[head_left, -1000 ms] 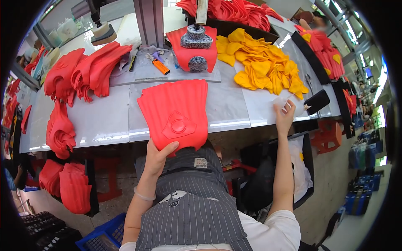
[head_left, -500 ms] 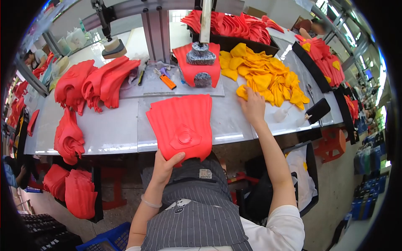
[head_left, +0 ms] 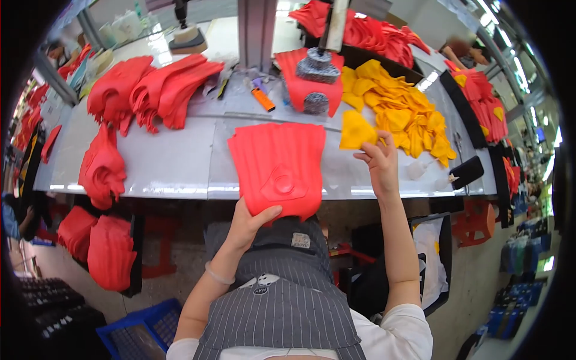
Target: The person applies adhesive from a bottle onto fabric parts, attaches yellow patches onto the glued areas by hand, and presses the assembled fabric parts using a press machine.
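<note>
My left hand (head_left: 253, 221) grips the lower edge of a red ribbed moulded piece (head_left: 276, 159), thumb on top. A round boss inside a diamond outline stands out near the piece's lower end. Between the fingertips of my right hand (head_left: 384, 165) is a yellow flat piece (head_left: 357, 129), raised off the table beside a pile of similar yellow pieces (head_left: 399, 111). The red piece and the held yellow piece are apart. Behind them, another red piece (head_left: 293, 91) sits on a grey speckled form, under a speckled pressing block (head_left: 318, 67).
Stacked red pieces (head_left: 120, 90) lie on the left of the table (head_left: 165, 171). An orange-handled cutter (head_left: 263, 99) lies near the post (head_left: 257, 36). A phone (head_left: 468, 173) and small white bottle (head_left: 415, 170) are at right. A black bin (head_left: 414, 72) holds red pieces behind.
My right hand has lifted a yellow piece from the pile's near left edge. My left hand still holds the red piece. The camera view has shifted slightly.
</note>
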The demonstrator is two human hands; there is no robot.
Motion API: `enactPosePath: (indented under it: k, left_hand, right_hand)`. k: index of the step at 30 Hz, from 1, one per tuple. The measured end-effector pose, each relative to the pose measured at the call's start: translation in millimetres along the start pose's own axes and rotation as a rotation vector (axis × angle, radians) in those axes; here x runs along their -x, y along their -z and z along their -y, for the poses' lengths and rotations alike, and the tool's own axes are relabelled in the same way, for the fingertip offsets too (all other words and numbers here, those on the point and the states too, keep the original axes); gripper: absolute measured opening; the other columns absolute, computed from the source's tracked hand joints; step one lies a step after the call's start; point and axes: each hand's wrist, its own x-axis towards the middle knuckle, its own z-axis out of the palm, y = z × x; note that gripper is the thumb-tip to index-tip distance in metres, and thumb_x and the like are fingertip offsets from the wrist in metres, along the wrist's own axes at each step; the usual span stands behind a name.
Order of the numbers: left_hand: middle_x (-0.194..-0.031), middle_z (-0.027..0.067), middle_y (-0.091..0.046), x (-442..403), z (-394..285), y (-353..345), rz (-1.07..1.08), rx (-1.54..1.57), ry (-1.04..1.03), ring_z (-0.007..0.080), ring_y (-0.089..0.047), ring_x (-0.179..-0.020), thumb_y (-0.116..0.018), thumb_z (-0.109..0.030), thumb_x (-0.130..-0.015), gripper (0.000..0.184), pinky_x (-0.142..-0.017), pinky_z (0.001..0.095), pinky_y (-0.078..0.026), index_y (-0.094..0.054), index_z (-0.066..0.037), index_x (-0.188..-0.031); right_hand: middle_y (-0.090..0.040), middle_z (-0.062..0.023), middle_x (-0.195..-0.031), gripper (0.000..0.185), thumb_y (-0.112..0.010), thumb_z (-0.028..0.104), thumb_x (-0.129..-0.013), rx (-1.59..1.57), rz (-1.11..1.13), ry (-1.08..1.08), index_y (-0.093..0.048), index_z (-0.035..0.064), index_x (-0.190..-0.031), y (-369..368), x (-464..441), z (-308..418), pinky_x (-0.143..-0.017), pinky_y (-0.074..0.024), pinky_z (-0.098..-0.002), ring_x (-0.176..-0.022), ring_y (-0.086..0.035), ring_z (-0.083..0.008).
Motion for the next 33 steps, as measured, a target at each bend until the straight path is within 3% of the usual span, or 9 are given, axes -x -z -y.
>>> enactPosePath:
  k: [4,8,12,13,16,19,21,28,33]
  left_hand:
    - [-0.100,0.0047,-0.063,-1.2,1.1,1.4,0.000,-0.023,-0.004,0.0093,-0.058,-0.084,-0.075,-0.011,-0.079,0.043,-0.068,0.0232,-0.048,-0.055,0.001,-0.116]
    - [-0.095,0.0033,-0.062,-2.1,0.2,2.2,0.014,-0.036,-0.008,0.0079,-0.056,-0.076,-0.075,-0.012,-0.080,0.042,-0.063,0.0222,-0.046,-0.055,0.001,-0.114]
    - [-0.097,0.0040,-0.063,-3.0,2.8,3.5,0.019,-0.037,-0.021,0.0085,-0.058,-0.079,-0.074,-0.013,-0.080,0.043,-0.064,0.0220,-0.047,-0.054,0.000,-0.117]
    - [-0.102,0.0052,-0.062,-2.6,2.0,3.9,0.025,0.012,0.005,0.0101,-0.059,-0.085,-0.073,-0.012,-0.081,0.045,-0.068,0.0231,-0.048,-0.053,0.000,-0.119]
    - [-0.114,0.0089,-0.060,-3.0,-9.4,2.5,0.061,0.193,0.099,0.0149,-0.059,-0.101,-0.070,-0.011,-0.083,0.049,-0.082,0.0275,-0.049,-0.048,0.001,-0.126]
    - [-0.125,0.0116,-0.055,-6.0,-29.4,1.1,0.110,0.365,0.194,0.0194,-0.055,-0.115,-0.066,-0.009,-0.085,0.053,-0.096,0.0331,-0.046,-0.043,0.002,-0.132]
    - [-0.128,0.0124,-0.053,-8.3,-36.8,-0.2,0.137,0.387,0.204,0.0214,-0.053,-0.119,-0.065,-0.008,-0.086,0.055,-0.102,0.0363,-0.043,-0.040,0.003,-0.134]
    - [-0.130,0.0123,-0.052,-8.0,-33.3,2.1,0.156,0.514,0.198,0.0212,-0.052,-0.121,-0.065,-0.008,-0.086,0.057,-0.101,0.0361,-0.043,-0.038,0.002,-0.135]
    - [-0.129,0.0121,-0.053,0.5,-20.3,1.5,0.109,0.362,0.170,0.0200,-0.052,-0.120,-0.066,-0.009,-0.086,0.056,-0.100,0.0346,-0.044,-0.041,0.002,-0.134]
  right_hand:
    - [-0.059,-0.0059,-0.107,0.037,-0.061,0.006,-0.084,-0.481,-0.125,-0.118,-0.046,0.0084,-0.117,-10.2,11.1,-15.8,-0.087,-0.0467,-0.0331,-0.093,-0.060,-0.0206]
    - [-0.056,0.0007,-0.103,0.045,-0.064,0.007,-0.081,-0.832,0.241,-0.416,-0.046,0.0112,-0.122,-20.0,29.0,-22.3,-0.089,-0.0425,-0.0319,-0.096,-0.056,-0.0142]
    - [-0.053,0.0020,-0.098,0.072,-0.069,0.009,-0.075,-0.692,0.442,-0.305,-0.035,0.0118,-0.139,-44.5,43.7,-12.4,-0.086,-0.0418,-0.0284,-0.095,-0.057,-0.0134]
    - [-0.054,-0.0003,-0.096,0.084,-0.073,0.009,-0.071,-0.554,0.353,-0.317,-0.029,0.0110,-0.142,-49.9,46.8,-2.5,-0.081,-0.0437,-0.0281,-0.088,-0.060,-0.0152]
    - [-0.056,-0.0039,-0.097,0.083,-0.074,0.006,-0.068,-0.148,0.312,-0.195,-0.030,0.0098,-0.139,-61.4,49.3,15.8,-0.077,-0.0475,-0.0302,-0.084,-0.062,-0.0171]
    - [-0.058,-0.0104,-0.113,0.083,-0.073,-0.003,-0.069,-0.100,0.399,-0.151,-0.029,0.0097,-0.137,-62.7,49.7,24.5,-0.083,-0.0552,-0.0342,-0.099,-0.062,-0.0204]
    - [-0.061,-0.0107,-0.108,0.071,-0.072,0.000,-0.074,-0.090,0.379,-0.132,-0.033,0.0079,-0.133,-57.2,51.1,19.0,-0.082,-0.0542,-0.0315,-0.094,-0.063,-0.0185]
    - [-0.065,-0.0044,-0.088,0.025,-0.062,0.012,-0.092,0.005,0.083,-0.047,-0.046,0.0046,-0.110,-40.9,41.3,11.4,-0.068,-0.0466,-0.0209,-0.077,-0.063,-0.0084]
    - [-0.061,-0.0067,-0.102,0.041,-0.064,0.012,-0.090,0.071,0.127,-0.191,-0.044,0.0016,-0.125,-33.4,36.7,24.2,-0.068,-0.0456,-0.0208,-0.089,-0.057,-0.0075]
